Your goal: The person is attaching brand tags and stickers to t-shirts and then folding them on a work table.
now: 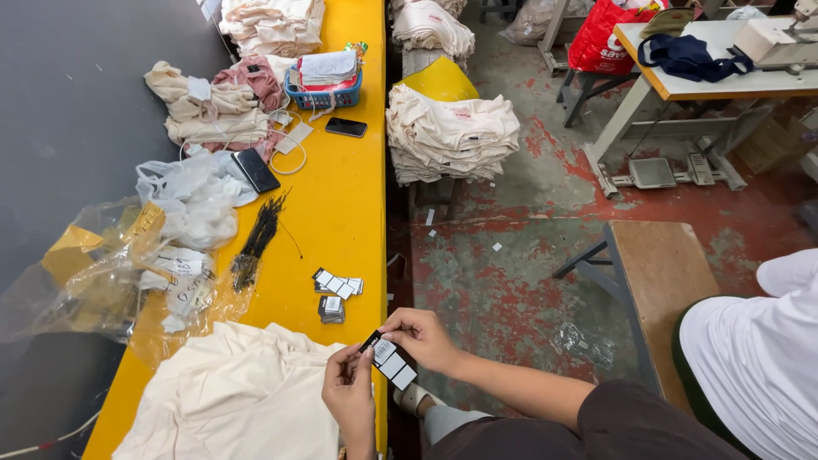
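Pinched between the fingertips of both hands, a black-and-white hang tag (388, 358) is held just past the near right edge of the yellow worktop (341, 213): the right hand (419, 336) grips its dark top end and the left hand (349, 392) closes on its lower side, above a cream garment (234, 396) lying at the near end. Two small piles of matching tags (336, 294) sit on the worktop just beyond the hands, beside a bundle of black tag strings (256, 243). Farther along lie two dark phones (345, 127), crumpled clear plastic bags (136, 264) at the left edge and one blue basket (324, 92).
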